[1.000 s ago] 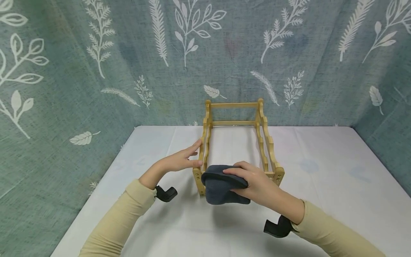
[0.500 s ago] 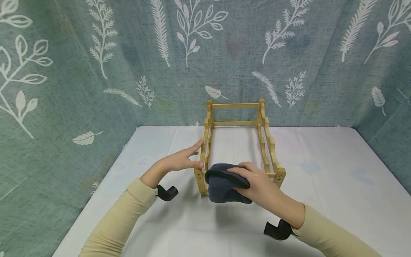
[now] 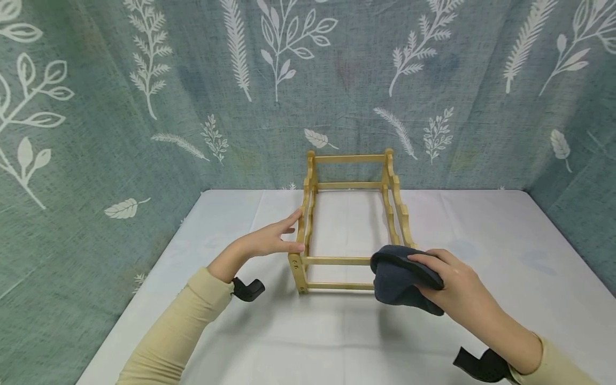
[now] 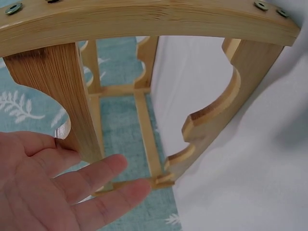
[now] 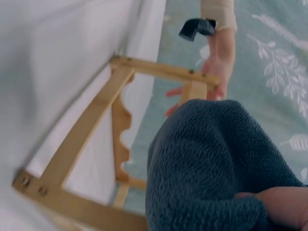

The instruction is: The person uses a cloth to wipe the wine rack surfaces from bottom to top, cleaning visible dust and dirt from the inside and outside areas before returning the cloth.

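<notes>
A light wooden rack (image 3: 337,261) with scalloped side rails stands in the middle of the table. My right hand (image 3: 462,289) grips a folded dark blue cloth (image 3: 399,278) at the rack's front right corner, hiding that corner in the head view. In the right wrist view the cloth (image 5: 192,159) has a fuzzy, towel-like surface, and only part of the thumb (image 5: 284,204) shows. My left hand (image 3: 267,239) rests on the rack's left side rail, thumb near the front corner. Its fingers (image 4: 103,207) reach out loosely beside the rail in the left wrist view.
A white cloth covers the table (image 3: 462,224). Behind it and at both sides hangs a green-blue curtain (image 3: 346,117) with white leaf prints, close to the rack's far end. A black strap (image 3: 247,290) is on the left wrist, another (image 3: 483,366) on the right.
My right hand has moved rightward with the cloth, from the left part of the rack's front to its right corner, uncovering the front crossbars. The left hand has kept its place.
</notes>
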`<state>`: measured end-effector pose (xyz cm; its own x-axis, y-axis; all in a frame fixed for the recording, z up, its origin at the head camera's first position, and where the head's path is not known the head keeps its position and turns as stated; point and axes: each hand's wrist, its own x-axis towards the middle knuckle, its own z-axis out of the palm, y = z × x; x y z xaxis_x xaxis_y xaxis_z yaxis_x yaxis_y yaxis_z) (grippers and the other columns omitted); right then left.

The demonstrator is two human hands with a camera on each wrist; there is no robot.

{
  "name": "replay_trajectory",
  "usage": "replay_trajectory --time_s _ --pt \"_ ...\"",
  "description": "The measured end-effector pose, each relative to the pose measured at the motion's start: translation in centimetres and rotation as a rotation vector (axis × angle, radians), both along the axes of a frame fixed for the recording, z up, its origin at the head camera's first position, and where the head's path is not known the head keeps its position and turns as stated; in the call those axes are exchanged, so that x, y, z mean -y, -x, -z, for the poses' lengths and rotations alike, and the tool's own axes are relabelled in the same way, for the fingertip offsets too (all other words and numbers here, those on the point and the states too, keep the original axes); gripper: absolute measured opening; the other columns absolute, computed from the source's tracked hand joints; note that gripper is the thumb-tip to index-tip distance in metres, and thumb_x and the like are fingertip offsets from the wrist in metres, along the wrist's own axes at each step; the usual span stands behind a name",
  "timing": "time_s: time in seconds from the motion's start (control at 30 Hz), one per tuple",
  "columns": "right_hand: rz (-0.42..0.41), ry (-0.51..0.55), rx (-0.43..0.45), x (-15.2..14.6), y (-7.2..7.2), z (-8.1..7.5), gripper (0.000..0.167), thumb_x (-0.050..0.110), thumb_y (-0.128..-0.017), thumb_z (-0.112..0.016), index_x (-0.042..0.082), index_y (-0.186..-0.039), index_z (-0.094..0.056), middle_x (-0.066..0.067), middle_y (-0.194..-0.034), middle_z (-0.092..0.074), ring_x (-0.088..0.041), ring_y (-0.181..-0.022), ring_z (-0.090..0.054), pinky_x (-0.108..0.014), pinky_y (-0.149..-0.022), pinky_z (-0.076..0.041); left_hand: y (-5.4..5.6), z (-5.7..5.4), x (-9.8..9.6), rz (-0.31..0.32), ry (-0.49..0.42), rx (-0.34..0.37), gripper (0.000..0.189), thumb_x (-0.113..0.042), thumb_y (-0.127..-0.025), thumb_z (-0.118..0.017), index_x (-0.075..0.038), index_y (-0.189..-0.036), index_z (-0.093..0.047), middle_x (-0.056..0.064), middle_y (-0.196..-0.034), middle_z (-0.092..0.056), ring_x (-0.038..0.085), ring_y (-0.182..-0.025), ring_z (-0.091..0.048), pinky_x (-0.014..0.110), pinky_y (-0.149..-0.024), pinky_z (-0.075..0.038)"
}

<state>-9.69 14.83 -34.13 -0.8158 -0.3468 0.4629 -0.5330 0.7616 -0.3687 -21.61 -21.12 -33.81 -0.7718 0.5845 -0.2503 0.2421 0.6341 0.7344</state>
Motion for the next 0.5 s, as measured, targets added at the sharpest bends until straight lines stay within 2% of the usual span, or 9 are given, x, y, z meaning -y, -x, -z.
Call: replay_trajectory --time_s 0.23,0.37,0.5 --pt "-0.063 0.069 -0.02 -1.3 0.6 0.4 0.055 0.002 -0.058 -0.084 0.008 -0.109 -0.064 -0.006 -0.099 -0.061 -0.026 -0.085 -0.063 -0.033 -0.063 -0.054 0.0 0.0 0.1 -0.004 -0.009 0.007 0.1 -0.053 -0.082 -0.061 -0.021 -0.148 0.007 0.001 -0.155 0.003 0.03 -0.138 -0.02 0.051 -0.106 -0.025" --pt "-0.118 0.116 -0.054 -1.0 1.3 0.6 0.054 0.009 -0.056 -0.086 0.01 -0.107 -0.066 -0.001 -0.096 -0.061 -0.022 -0.083 -0.063 -0.029 -0.064 -0.054 0.0 0.0 0.0 -0.009 -0.006 0.005 0.1 -0.054 -0.081 -0.061 -0.021 -0.148 0.007 0.0 -0.155 0.003 0.028 -0.138 -0.022 0.05 -0.106 -0.026" --pt "-0.153 0.153 -0.046 0.0 1.5 0.9 0.051 0.011 -0.059 -0.084 0.01 -0.106 -0.066 0.0 -0.098 -0.059 -0.021 -0.084 -0.062 -0.029 -0.066 -0.053 -0.2 -0.1 -0.1 -0.01 -0.009 0.013 0.1 -0.053 -0.082 -0.061 -0.021 -0.148 0.007 0.001 -0.155 0.003 0.03 -0.137 -0.021 0.052 -0.106 -0.026"
